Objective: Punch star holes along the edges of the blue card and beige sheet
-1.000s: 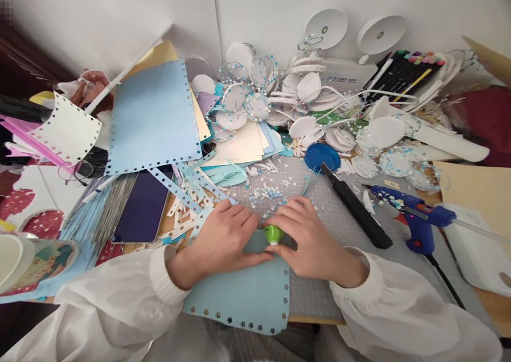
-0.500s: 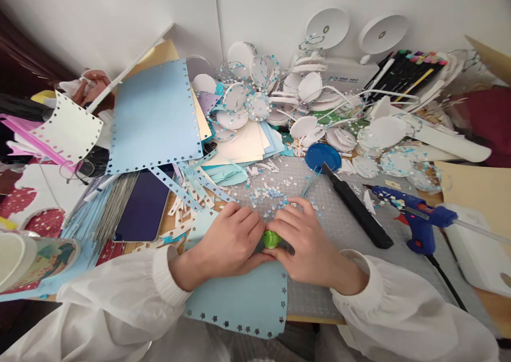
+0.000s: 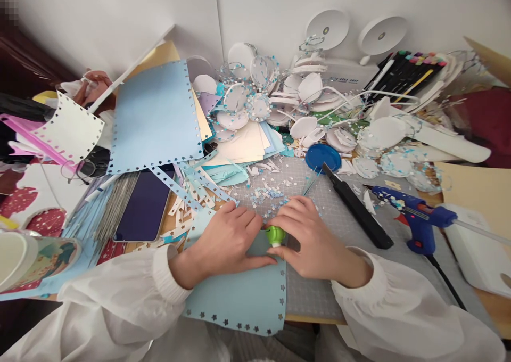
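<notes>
My right hand (image 3: pixel 309 239) is closed around a small green craft punch (image 3: pixel 275 235) with a white lower part, thumb below and fingers above. The punch is at the right edge of a light blue paper sheet (image 3: pixel 239 293), which has flower-shaped holes along its right and bottom edges. My left hand (image 3: pixel 229 239) lies over the sheet, fingers bent and thumb stretched toward the punch, gripping the paper; its fingertips are partly hidden. Just beyond both hands, tiny punched paper flowers (image 3: pixel 267 194) are scattered on the grey cutting mat (image 3: pixel 311 293).
To the right lie a black utility knife (image 3: pixel 359 205) and a blue glue gun (image 3: pixel 415 213) with its cord. A blue round lid (image 3: pixel 322 158) sits behind. On the left are a phone (image 3: pixel 143 205), wire stems (image 3: pixel 114 207) and a cup (image 3: pixel 35 261). White discs (image 3: pixel 309 88) crowd the back.
The punch and my right hand have shifted slightly right, and more of the punch shows. My left thumb now stretches out apart from the punch. The sheet has hardly moved.
</notes>
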Action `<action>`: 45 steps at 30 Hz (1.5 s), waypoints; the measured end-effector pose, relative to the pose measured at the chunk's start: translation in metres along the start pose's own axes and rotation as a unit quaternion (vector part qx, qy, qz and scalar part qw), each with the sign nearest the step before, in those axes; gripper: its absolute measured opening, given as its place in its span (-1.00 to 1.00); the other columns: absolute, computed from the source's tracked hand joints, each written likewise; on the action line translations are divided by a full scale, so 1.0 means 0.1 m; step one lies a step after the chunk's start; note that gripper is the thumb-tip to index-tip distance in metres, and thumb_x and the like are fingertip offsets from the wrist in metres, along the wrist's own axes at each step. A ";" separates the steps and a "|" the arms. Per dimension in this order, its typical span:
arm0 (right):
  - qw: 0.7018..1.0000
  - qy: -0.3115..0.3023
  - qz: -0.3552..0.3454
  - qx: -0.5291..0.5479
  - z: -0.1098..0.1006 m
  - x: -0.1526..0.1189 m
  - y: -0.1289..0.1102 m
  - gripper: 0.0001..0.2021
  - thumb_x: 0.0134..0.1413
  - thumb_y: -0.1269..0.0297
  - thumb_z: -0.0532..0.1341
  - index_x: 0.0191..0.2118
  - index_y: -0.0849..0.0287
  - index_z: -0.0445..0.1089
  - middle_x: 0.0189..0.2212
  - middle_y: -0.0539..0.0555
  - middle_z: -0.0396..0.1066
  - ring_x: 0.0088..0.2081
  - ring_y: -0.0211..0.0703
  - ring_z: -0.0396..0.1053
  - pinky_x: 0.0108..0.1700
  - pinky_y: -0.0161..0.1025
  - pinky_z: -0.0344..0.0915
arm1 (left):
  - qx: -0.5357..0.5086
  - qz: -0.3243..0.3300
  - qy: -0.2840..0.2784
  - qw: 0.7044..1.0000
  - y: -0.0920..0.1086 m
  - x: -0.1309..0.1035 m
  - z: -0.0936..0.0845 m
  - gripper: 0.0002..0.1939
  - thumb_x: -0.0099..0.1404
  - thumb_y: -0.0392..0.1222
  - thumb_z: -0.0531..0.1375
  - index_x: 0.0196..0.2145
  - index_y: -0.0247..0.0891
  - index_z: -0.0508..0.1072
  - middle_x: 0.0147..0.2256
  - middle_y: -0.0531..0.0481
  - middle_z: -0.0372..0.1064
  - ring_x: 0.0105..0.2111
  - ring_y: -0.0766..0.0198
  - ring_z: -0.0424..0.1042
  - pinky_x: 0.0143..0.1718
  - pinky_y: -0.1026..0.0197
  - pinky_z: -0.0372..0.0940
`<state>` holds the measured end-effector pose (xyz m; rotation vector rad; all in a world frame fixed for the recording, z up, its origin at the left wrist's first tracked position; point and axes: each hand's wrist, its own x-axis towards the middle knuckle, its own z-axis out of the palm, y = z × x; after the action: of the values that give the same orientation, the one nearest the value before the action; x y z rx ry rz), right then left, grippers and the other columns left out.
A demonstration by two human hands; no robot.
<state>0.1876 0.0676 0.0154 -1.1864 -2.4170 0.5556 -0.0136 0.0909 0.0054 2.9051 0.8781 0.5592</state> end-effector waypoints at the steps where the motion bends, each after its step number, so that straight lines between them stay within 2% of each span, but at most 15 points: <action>1: 1.000 -0.001 0.001 0.001 -0.01 0.00 0.01 -0.84 0.01 0.28 0.28 -0.28 0.17 0.33 -0.40 0.03 0.28 -0.25 -0.07 0.18 -0.01 0.02 0.07 | 0.000 -0.003 -0.002 1.000 0.00 0.00 0.00 -0.41 0.21 0.34 0.05 -0.33 -0.33 0.38 -0.47 -0.01 0.32 -0.45 0.18 0.31 -0.39 0.11 0.06; 9: 0.999 0.008 -0.013 -0.049 0.02 -0.01 0.01 -0.91 0.01 0.33 0.25 -0.34 0.19 0.35 -0.44 0.03 0.28 -0.28 -0.09 0.20 0.08 0.07 0.02 | 0.004 0.003 0.011 1.000 0.02 0.01 0.00 -0.45 0.24 0.31 0.04 -0.33 -0.31 0.39 -0.46 -0.02 0.31 -0.43 0.18 0.26 -0.39 0.10 0.04; 17: 0.995 0.034 -0.032 -0.089 0.08 0.00 -0.06 -0.91 -0.03 0.44 0.13 -0.50 0.16 0.25 -0.51 0.00 0.18 -0.38 -0.15 0.14 0.10 0.05 0.05 | -0.002 0.030 -0.012 0.999 0.09 0.03 0.01 -0.59 0.34 0.08 0.03 -0.39 -0.36 0.38 -0.45 -0.06 0.27 -0.44 0.15 0.20 -0.39 0.08 0.06; 22: 0.998 0.005 -0.022 -0.055 0.05 0.02 -0.02 -0.95 -0.02 0.41 0.19 -0.43 0.19 0.28 -0.48 -0.01 0.22 -0.34 -0.16 0.18 0.14 0.04 -0.01 | 0.000 0.010 0.003 1.000 0.07 0.02 0.02 -0.55 0.33 0.16 0.03 -0.36 -0.34 0.37 -0.47 -0.03 0.29 -0.45 0.17 0.26 -0.41 0.10 0.06; 28: 1.000 -0.018 -0.001 -0.020 -0.07 0.00 0.02 -0.87 -0.01 0.31 0.27 -0.35 0.18 0.30 -0.42 0.02 0.26 -0.27 -0.10 0.17 0.03 0.02 0.05 | -0.018 0.002 0.021 1.000 0.04 0.01 0.01 -0.46 0.28 0.25 0.04 -0.21 -0.36 0.37 -0.44 -0.04 0.35 -0.44 0.16 0.33 -0.41 0.11 0.06; 32: 1.000 -0.017 0.001 -0.024 -0.10 -0.01 0.04 -0.85 -0.02 0.31 0.28 -0.33 0.18 0.31 -0.42 0.03 0.27 -0.27 -0.08 0.17 -0.01 0.00 0.06 | -0.008 -0.001 0.027 1.000 0.03 0.00 0.00 -0.47 0.28 0.25 0.03 -0.20 -0.34 0.36 -0.47 -0.02 0.34 -0.46 0.17 0.32 -0.42 0.12 0.05; 37: 0.998 0.004 -0.020 -0.055 -0.06 -0.01 0.03 -0.92 -0.01 0.36 0.23 -0.39 0.18 0.29 -0.45 0.03 0.26 -0.31 -0.11 0.18 0.04 0.05 0.06 | -0.004 -0.003 0.025 1.000 0.05 0.01 -0.01 -0.48 0.29 0.25 0.02 -0.21 -0.32 0.37 -0.44 -0.03 0.36 -0.43 0.17 0.29 -0.39 0.11 0.03; 41: 0.996 0.011 -0.037 -0.086 -0.01 -0.02 0.00 -0.95 -0.05 0.42 0.15 -0.45 0.17 0.26 -0.47 0.03 0.23 -0.35 -0.12 0.16 0.08 0.08 0.06 | -0.002 0.001 0.027 1.000 0.11 0.03 0.00 -0.54 0.33 0.16 0.04 -0.21 -0.34 0.38 -0.37 -0.08 0.39 -0.34 0.13 0.29 -0.26 0.05 0.08; 45: 0.993 0.025 -0.044 -0.107 0.04 -0.02 -0.02 -0.91 -0.06 0.47 0.09 -0.47 0.16 0.25 -0.51 0.01 0.18 -0.40 -0.15 0.14 0.14 0.09 0.04 | 0.023 0.024 0.029 0.999 0.14 0.04 0.04 -0.62 0.37 0.05 0.04 -0.30 -0.37 0.39 -0.43 -0.09 0.34 -0.39 0.12 0.25 -0.30 0.06 0.09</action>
<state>0.1861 0.0642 0.0127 -1.1550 -2.5198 0.2425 -0.0017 0.0822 0.0053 2.9732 0.8412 0.6392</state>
